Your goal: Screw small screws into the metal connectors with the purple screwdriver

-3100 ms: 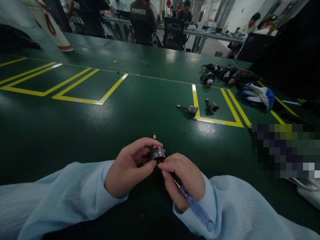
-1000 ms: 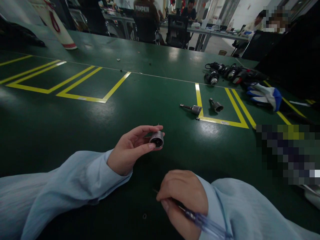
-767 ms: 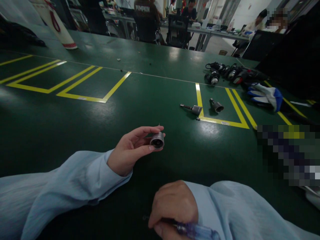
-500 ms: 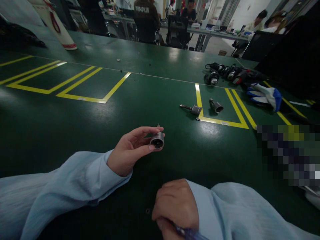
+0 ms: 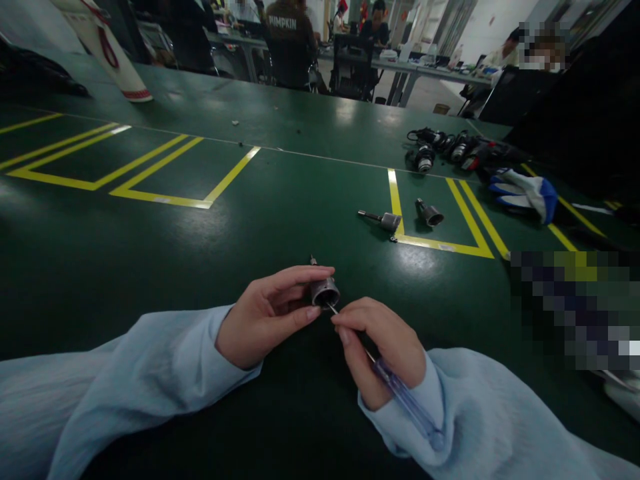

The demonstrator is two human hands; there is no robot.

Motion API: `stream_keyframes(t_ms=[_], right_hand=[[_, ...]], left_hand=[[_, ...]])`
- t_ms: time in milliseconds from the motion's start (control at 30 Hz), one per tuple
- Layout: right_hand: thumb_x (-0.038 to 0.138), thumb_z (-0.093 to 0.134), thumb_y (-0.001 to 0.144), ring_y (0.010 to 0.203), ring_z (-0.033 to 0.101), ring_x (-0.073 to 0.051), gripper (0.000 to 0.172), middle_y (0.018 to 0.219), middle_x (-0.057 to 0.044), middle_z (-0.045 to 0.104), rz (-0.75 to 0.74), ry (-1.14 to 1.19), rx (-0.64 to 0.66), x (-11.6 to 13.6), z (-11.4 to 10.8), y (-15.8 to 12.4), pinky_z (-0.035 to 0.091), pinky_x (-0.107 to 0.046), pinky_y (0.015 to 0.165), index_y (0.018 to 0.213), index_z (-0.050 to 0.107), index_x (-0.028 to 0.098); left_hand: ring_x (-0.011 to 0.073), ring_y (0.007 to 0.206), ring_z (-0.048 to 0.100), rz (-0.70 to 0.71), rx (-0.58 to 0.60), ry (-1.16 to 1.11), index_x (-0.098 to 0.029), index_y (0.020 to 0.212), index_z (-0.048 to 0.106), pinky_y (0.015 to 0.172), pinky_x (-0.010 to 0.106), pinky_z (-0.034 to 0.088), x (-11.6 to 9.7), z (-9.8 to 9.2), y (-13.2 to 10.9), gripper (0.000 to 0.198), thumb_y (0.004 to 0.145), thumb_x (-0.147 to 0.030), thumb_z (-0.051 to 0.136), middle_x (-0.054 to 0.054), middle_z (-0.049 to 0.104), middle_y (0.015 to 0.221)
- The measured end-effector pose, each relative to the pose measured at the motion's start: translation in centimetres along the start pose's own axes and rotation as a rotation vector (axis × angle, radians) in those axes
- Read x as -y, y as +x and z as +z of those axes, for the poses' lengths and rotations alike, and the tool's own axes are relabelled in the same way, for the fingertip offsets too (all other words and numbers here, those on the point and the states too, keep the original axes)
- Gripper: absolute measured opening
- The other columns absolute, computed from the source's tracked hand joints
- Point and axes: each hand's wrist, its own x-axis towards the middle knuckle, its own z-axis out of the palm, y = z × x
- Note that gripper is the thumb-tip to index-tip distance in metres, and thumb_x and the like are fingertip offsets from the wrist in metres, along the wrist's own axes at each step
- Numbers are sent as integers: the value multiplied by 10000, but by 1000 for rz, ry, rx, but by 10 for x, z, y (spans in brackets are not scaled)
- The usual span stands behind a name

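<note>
My left hand (image 5: pixel 277 310) is closed around a grey metal cup-shaped part (image 5: pixel 324 292) with a thin shaft at its far end. The part's round opening faces me and to the right. Between the fingertips of my right hand (image 5: pixel 383 343) is the shaft of a screwdriver (image 5: pixel 407 400) with a clear purple handle. Its tip reaches into the cup's opening; what it touches inside is hidden. Two similar metal cup parts lie further off on the table, one with a long shaft (image 5: pixel 383 220) on the yellow tape and the other (image 5: pixel 430 213) right of it.
On the green table (image 5: pixel 200 267), yellow tape (image 5: pixel 440 248) marks out several boxes. Dark tools with cables (image 5: pixel 425 159) lie at the back right beside a blue and white glove (image 5: pixel 525 193). A pale tapered object (image 5: pixel 107 53) stands at the far left. People sit at desks beyond.
My right hand has risen from the near edge and brought the screwdriver tip to the cup's opening. My left hand, with the cup part, has shifted slightly right and nearer.
</note>
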Motion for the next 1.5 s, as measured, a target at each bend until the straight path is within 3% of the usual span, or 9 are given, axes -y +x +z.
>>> stream_keyframes(t_ms=[367,633,1033,1300,1500], right_hand=[[49,443,738,720,555,-115,204,751,-35,592,-5,-5,7,1,0,0,458,-248,670,885,534,158],[50,428,743,689,563,-112,184,712,-33,595,-27,-12,-18,7,2,6,469,-240,642,851,535,155],[29,448,721,696,566,-111,164,709,-56,605,-61,-38,-17,4,5,11,473,-232,656,811,545,126],[37,441,735,690,565,-115,174,704,-42,600,-64,-22,-15,7,2,8,472,-240,651,839,540,135],[42,461,726,705,562,-114,221,745,-29,595,-17,84,-65,9,-4,3,464,-246,646,893,543,161]], left_hand=[[200,896,612,12,-36,15,-151,988,580,791,313,518,-5,5,-4,340,659,-87,636,113,596,1092],[208,926,588,84,-73,160,-150,927,616,750,277,529,-7,6,-4,275,658,-96,613,111,591,1059],[178,895,615,261,-201,593,-192,901,674,808,270,513,-8,12,1,290,676,-67,541,43,663,975],[167,908,619,309,-195,644,-199,908,674,827,257,511,-4,11,2,304,681,-53,534,29,661,993],[188,941,607,313,-243,599,-171,936,660,855,308,504,1,-1,7,284,693,-82,542,56,646,1027]])
